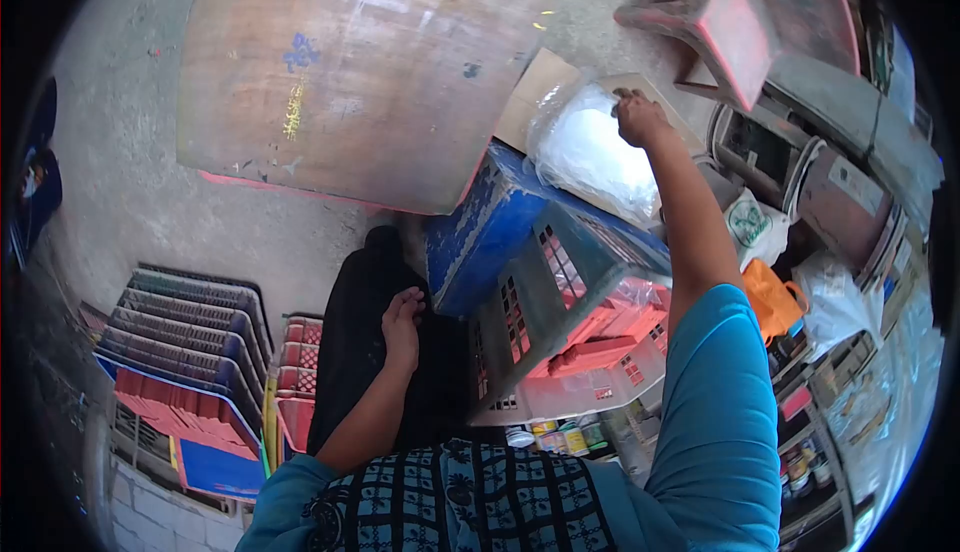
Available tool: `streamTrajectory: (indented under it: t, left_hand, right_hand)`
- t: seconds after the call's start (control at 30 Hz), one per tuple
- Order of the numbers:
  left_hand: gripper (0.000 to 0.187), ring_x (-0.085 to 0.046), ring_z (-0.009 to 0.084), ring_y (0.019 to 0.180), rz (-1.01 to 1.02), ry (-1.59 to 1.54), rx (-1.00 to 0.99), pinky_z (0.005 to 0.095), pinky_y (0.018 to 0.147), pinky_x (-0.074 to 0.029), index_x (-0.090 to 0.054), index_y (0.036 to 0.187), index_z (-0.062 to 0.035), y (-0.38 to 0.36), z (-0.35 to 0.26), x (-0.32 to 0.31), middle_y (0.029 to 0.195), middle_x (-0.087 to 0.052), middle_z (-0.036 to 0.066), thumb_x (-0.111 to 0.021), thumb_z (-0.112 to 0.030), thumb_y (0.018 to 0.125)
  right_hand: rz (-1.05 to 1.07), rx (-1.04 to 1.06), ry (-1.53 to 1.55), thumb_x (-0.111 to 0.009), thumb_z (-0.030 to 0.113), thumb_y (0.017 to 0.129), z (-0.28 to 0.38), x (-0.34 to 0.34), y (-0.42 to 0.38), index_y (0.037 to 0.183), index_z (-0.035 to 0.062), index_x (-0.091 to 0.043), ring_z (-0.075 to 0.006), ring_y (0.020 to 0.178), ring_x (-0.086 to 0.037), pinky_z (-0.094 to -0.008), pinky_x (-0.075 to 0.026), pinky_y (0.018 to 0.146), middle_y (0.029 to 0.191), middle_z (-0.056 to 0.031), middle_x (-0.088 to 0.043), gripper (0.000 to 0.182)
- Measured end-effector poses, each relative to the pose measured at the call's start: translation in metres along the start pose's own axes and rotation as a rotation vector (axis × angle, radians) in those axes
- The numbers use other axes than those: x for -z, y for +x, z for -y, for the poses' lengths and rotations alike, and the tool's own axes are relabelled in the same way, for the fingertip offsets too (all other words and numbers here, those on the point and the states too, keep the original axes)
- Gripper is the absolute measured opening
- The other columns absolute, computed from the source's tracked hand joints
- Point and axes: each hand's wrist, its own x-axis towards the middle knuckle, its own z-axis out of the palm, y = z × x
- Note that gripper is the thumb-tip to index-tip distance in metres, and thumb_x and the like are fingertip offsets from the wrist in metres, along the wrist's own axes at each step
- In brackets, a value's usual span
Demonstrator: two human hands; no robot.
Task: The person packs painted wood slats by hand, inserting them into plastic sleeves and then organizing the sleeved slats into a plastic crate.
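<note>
My right hand [642, 120] reaches out to the far edge of a clear plastic bag [590, 142] with something white inside. Its fingers are bent together on the plastic there. The bag sits in an opened cardboard box [540, 87], whose flaps stick out around it. Over my dark trousers hangs my left hand [403, 327], fingers loosely bent and apart, holding nothing. Close to my body, between the box and me, a grey plastic crate [520, 302] lies tilted with red flat pieces [595, 352] in it.
A large worn board [350, 72] spans the area ahead. Beneath the crate is a blue worn box [470, 232]. Stacked grey racks [190, 322] and red pieces [185, 407] stand left. A red-edged stool [740, 32], buckets [840, 192] and an orange bag [770, 302] crowd the right.
</note>
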Motion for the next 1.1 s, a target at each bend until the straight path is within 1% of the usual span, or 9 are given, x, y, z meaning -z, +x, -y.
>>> streamTrajectory:
  t: [0.23, 0.37, 0.4, 0.5, 0.53, 0.8, 0.93, 1.03, 1.1]
  left_hand:
    - [0.032, -0.055, 0.0142, 0.094, -0.017, -0.071, 0.074, 0.0300, 0.082, -0.039, -0.059, 0.109, -0.0054, 0.008, -0.015, -0.002, 0.105, -0.060, 0.004, -0.044, -0.019, 0.084]
    - [0.030, -0.054, 0.0133, 0.092, -0.027, -0.104, 0.134, 0.0290, 0.081, -0.038, -0.060, 0.107, -0.0046, 0.011, -0.023, -0.004, 0.102, -0.060, 0.003, -0.044, -0.015, 0.085]
    - [0.030, -0.054, 0.0135, 0.093, -0.028, -0.103, 0.147, 0.0293, 0.081, -0.038, -0.059, 0.108, -0.0047, 0.011, -0.024, -0.005, 0.102, -0.060, 0.003, -0.043, -0.015, 0.085]
    - [0.030, -0.054, 0.0136, 0.093, -0.029, -0.111, 0.173, 0.0294, 0.081, -0.038, -0.059, 0.108, -0.0053, 0.013, -0.022, -0.004, 0.102, -0.060, 0.003, -0.044, -0.016, 0.084]
    - [0.030, -0.054, 0.0140, 0.094, -0.027, -0.097, 0.169, 0.0303, 0.082, -0.038, -0.059, 0.107, -0.0062, 0.014, -0.021, -0.004, 0.104, -0.060, 0.003, -0.044, -0.019, 0.085]
    - [0.031, -0.056, 0.0154, 0.095, -0.035, -0.054, 0.128, 0.0329, 0.083, -0.040, -0.059, 0.107, -0.0081, 0.016, -0.015, -0.008, 0.104, -0.061, 0.004, -0.045, -0.026, 0.086]
    - [0.033, -0.056, 0.0154, 0.095, -0.034, -0.044, 0.078, 0.0324, 0.082, -0.040, -0.059, 0.107, -0.0070, 0.017, -0.010, -0.007, 0.103, -0.062, 0.004, -0.046, -0.028, 0.086]
    - [0.036, -0.056, 0.0152, 0.095, -0.031, -0.014, 0.016, 0.0316, 0.082, -0.040, -0.058, 0.109, -0.0063, 0.014, -0.007, -0.006, 0.105, -0.061, 0.004, -0.046, -0.031, 0.085]
    - [0.039, -0.056, 0.0152, 0.095, -0.025, 0.001, -0.060, 0.0307, 0.082, -0.041, -0.057, 0.111, -0.0059, 0.012, -0.004, -0.003, 0.107, -0.060, 0.004, -0.046, -0.033, 0.085]
  right_hand:
    - [0.303, 0.028, -0.216, -0.046, 0.006, 0.082, 0.015, -0.024, 0.033, 0.127, 0.0203, -0.053, -0.0221, 0.139, -0.018, -0.0522, -0.028, 0.107, 0.151, -0.0006, -0.017, 0.048]
    - [0.395, 0.003, -0.160, -0.044, 0.006, 0.083, 0.005, -0.052, 0.060, 0.136, 0.0176, -0.042, -0.0225, 0.140, -0.012, -0.0553, -0.024, 0.108, 0.153, 0.0009, -0.009, 0.055]
    - [0.233, 0.004, -0.051, -0.050, 0.008, 0.082, -0.002, -0.063, 0.060, 0.127, 0.0113, -0.051, -0.0235, 0.134, -0.029, -0.0471, -0.033, 0.105, 0.146, -0.0047, -0.031, 0.045]
    - [0.032, 0.071, 0.051, -0.058, 0.013, 0.080, -0.032, -0.068, 0.062, 0.110, 0.0092, -0.060, -0.0264, 0.114, -0.052, -0.0386, -0.042, 0.096, 0.117, -0.0112, -0.059, 0.030]
    - [-0.177, 0.080, 0.163, -0.065, 0.014, 0.075, -0.040, -0.071, 0.058, 0.098, 0.0084, -0.061, -0.0312, 0.095, -0.060, -0.0373, -0.047, 0.085, 0.090, -0.0139, -0.066, 0.025]
    - [-0.194, -0.102, 0.454, -0.065, 0.014, 0.076, -0.072, -0.031, -0.023, 0.091, 0.0036, -0.062, -0.0313, 0.089, -0.062, -0.0393, -0.047, 0.079, 0.088, -0.0151, -0.064, 0.018]
    - [-0.740, -0.076, 0.577, -0.066, 0.012, 0.076, -0.076, -0.009, -0.100, 0.083, 0.0015, -0.062, -0.0307, 0.090, -0.061, -0.0341, -0.046, 0.082, 0.099, -0.0130, -0.063, 0.013]
    - [-0.905, -0.172, 1.036, -0.060, 0.002, 0.079, -0.085, -0.009, -0.174, 0.082, -0.0018, -0.054, -0.0161, 0.087, -0.060, -0.0265, -0.045, 0.080, 0.102, -0.0108, -0.064, 0.008]
    - [-1.192, -0.126, 1.233, -0.053, -0.005, 0.080, -0.080, -0.011, -0.233, 0.088, -0.0019, -0.049, -0.0117, 0.087, -0.057, -0.0219, -0.043, 0.079, 0.103, -0.0127, -0.063, 0.009]
